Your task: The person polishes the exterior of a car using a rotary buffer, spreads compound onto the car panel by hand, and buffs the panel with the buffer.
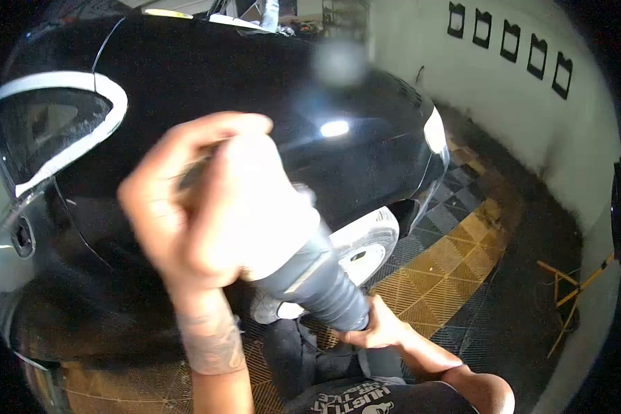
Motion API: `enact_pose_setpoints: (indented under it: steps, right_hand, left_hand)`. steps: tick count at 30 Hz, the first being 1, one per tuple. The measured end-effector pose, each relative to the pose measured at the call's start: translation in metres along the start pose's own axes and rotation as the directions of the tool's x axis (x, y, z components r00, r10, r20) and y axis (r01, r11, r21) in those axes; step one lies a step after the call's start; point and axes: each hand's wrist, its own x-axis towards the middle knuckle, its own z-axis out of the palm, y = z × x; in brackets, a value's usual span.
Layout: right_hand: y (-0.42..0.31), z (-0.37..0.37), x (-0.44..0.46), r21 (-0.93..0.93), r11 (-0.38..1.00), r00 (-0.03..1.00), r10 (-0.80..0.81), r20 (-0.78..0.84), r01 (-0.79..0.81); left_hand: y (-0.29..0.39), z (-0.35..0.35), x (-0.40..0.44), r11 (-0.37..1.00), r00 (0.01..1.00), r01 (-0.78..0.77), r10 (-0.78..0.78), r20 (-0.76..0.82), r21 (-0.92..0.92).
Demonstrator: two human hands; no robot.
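Note:
In front of me I hold a power polisher (324, 286) with a dark, ribbed body, tilted with its head up and to the left. My left hand (179, 207) is curled about the head end, which is so washed out by glare that its pad cannot be made out. Around the rear end of the body, low in the view, my right hand (379, 328) is closed. Just beyond the tool is the glossy black car (255, 83). White tape (121, 100) edges its rear side window (48, 114).
A wheel (362, 262) with a whitish covering shows below the car's flank. Brown and black tiles (455, 265) make up the floor. Several black frames (510, 41) hang on the pale wall. An orange stand (569, 290) is at the right.

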Motion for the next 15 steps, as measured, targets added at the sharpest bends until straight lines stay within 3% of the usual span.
enact_pose_setpoints:
  steps: [1, 3, 4, 5, 7, 10, 15]
  right_hand:
    - [-0.002, 0.006, 0.005, 0.011, 0.994, 0.990, -0.109, 0.083, 0.109]
    - [-0.008, 0.022, 0.009, 0.085, 0.979, 0.964, -0.197, 0.179, 0.185]
    - [-0.007, 0.033, 0.010, 0.142, 0.938, 0.931, -0.336, 0.145, 0.316]
    - [-0.011, 0.038, 0.009, 0.206, 0.952, 0.939, -0.268, 0.215, 0.225]
    - [-0.006, 0.048, 0.008, 0.208, 0.946, 0.937, -0.290, 0.197, 0.249]
    - [0.000, 0.056, 0.001, 0.267, 0.929, 0.952, -0.289, 0.098, 0.255]
    - [0.009, 0.045, -0.011, 0.360, 0.907, 0.974, -0.224, -0.024, 0.217]
  left_hand:
    - [0.010, -0.009, 0.002, 0.999, 0.999, 0.044, -0.044, -0.001, -0.022]
    - [0.017, -0.027, 0.011, 0.991, 0.999, 0.045, -0.042, -0.024, 0.127]
    - [0.020, -0.028, 0.013, 0.988, 0.999, 0.043, -0.043, -0.008, 0.148]
    - [0.025, -0.026, 0.015, 0.979, 0.993, 0.118, -0.118, -0.010, 0.169]
    - [0.026, -0.018, 0.020, 0.957, 0.980, 0.196, -0.200, -0.002, 0.213]
    - [0.013, 0.000, 0.036, 0.958, 0.931, 0.211, -0.258, 0.257, 0.196]
    - [-0.017, 0.063, 0.058, 0.968, 0.842, 0.196, -0.248, 0.480, 0.156]
